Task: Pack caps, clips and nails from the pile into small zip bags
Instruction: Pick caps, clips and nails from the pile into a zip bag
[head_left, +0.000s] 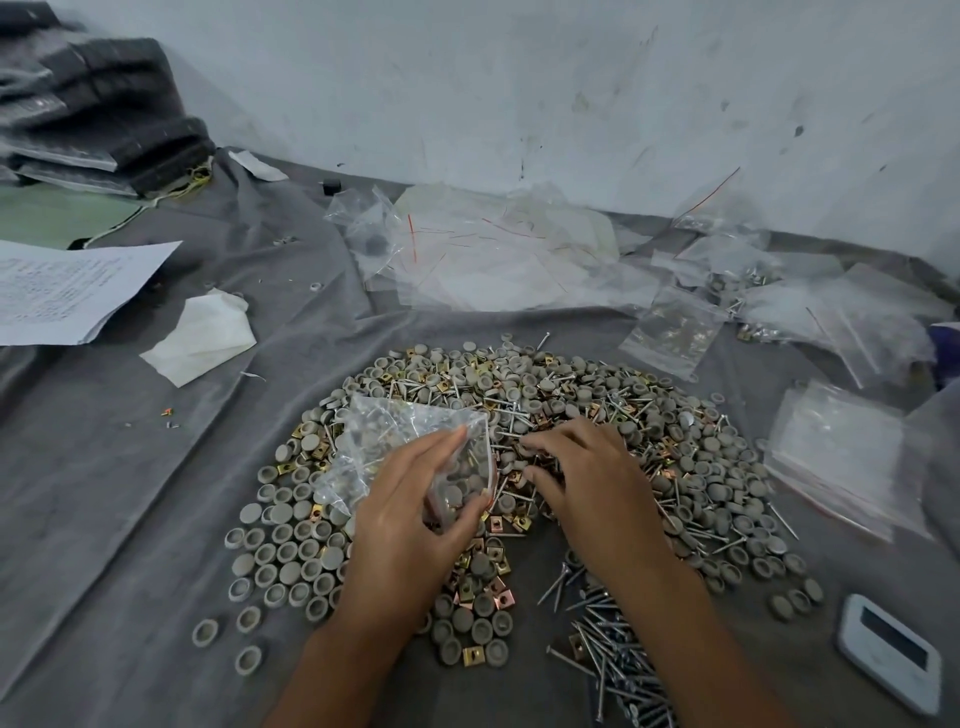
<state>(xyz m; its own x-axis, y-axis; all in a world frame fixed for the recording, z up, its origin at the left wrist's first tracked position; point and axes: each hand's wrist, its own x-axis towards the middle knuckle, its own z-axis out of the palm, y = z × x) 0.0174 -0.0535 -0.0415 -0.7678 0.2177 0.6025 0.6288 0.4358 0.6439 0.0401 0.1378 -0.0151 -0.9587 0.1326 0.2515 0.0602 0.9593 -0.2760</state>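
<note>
A wide pile of grey round caps (597, 405), brass square clips (496, 597) and steel nails (613, 639) covers the grey cloth in front of me. My left hand (410, 519) holds a small clear zip bag (410, 447) over the pile's left half, thumb and fingers around its mouth; several caps show inside it. My right hand (582, 478) lies palm down on the pile just right of the bag, its fingers curled down into the parts. What those fingertips hold is hidden.
Empty zip bags lie heaped at the back (493, 254) and stacked at the right (841, 457). Filled bags (753, 291) sit back right. A white timer (888, 649) is near right; paper sheets (67, 291) and a tissue (202, 338) lie left.
</note>
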